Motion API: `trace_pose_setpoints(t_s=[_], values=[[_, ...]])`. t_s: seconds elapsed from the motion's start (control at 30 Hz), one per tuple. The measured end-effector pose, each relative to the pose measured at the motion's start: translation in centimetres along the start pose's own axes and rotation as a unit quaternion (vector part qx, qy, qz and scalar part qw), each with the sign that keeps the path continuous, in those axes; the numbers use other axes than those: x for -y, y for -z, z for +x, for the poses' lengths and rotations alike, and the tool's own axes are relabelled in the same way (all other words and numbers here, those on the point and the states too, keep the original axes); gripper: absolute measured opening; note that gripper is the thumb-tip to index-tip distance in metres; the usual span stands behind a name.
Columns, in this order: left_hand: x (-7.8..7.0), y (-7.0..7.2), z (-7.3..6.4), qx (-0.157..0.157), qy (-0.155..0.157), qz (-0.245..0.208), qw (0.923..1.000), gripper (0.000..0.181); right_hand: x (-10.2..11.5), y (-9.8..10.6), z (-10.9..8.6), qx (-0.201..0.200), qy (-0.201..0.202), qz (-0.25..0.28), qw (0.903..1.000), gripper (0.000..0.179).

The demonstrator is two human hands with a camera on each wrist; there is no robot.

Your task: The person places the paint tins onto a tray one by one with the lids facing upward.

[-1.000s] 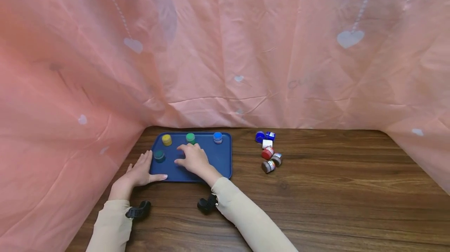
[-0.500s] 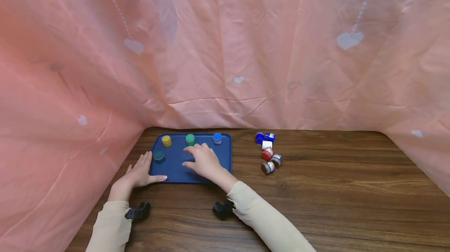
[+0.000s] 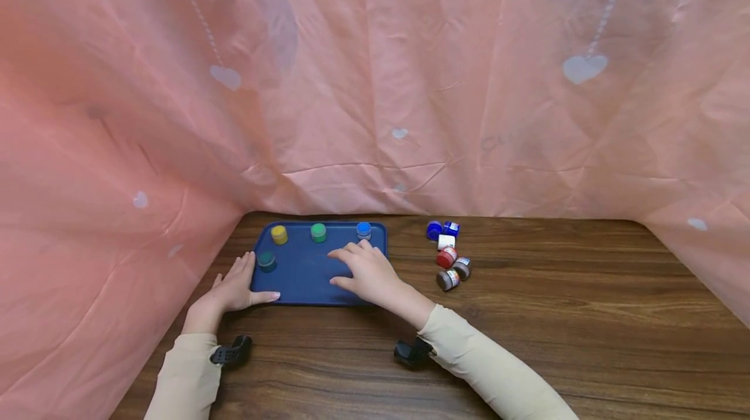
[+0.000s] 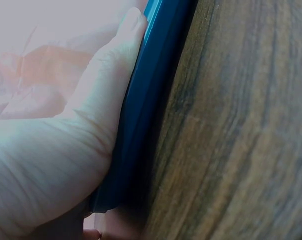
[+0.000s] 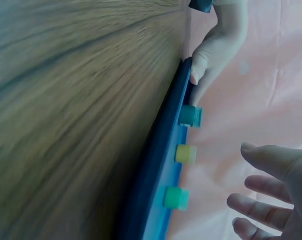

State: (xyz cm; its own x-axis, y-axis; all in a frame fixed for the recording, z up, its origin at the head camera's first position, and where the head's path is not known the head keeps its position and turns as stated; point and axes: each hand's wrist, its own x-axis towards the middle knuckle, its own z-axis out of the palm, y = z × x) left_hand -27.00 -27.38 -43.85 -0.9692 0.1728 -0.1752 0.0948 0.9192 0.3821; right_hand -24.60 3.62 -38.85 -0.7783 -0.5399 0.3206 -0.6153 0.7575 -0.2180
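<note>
A blue tray [image 3: 305,277] lies on the table with several small paint jars standing on it. Yellow [image 3: 279,234], green [image 3: 318,232] and blue jars [image 3: 364,231] line its far side; a dark green jar [image 3: 266,261] stands near the left rim. My left hand [image 3: 234,286] rests at the tray's near left corner, thumb along the front rim and fingers straight along the left side. Over the right part of the tray is my right hand [image 3: 369,270], thumb and fingers spread apart with nothing between them. In the right wrist view its fingers [image 5: 260,207] are bare.
Right of the tray lies a cluster of more jars: two dark blue jars [image 3: 442,230], a white jar [image 3: 446,242], a red jar [image 3: 446,257] and two brownish jars [image 3: 448,279]. A pink curtain [image 3: 375,81] hangs behind and to the left of the wooden table [image 3: 586,316].
My right hand has moved to the right across the tray, from near its middle toward its right side, staying without anything in it. The left hand has stayed in place.
</note>
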Motion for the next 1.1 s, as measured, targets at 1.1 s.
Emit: trace_pose_setpoints(t_s=[1.1], values=[[-0.3, 0.1, -0.3, 0.008, 0.002, 0.014, 0.9999, 0.131, -8.5, 5.4, -10.2, -0.082, 0.085, -0.118, 0.9859, 0.052]])
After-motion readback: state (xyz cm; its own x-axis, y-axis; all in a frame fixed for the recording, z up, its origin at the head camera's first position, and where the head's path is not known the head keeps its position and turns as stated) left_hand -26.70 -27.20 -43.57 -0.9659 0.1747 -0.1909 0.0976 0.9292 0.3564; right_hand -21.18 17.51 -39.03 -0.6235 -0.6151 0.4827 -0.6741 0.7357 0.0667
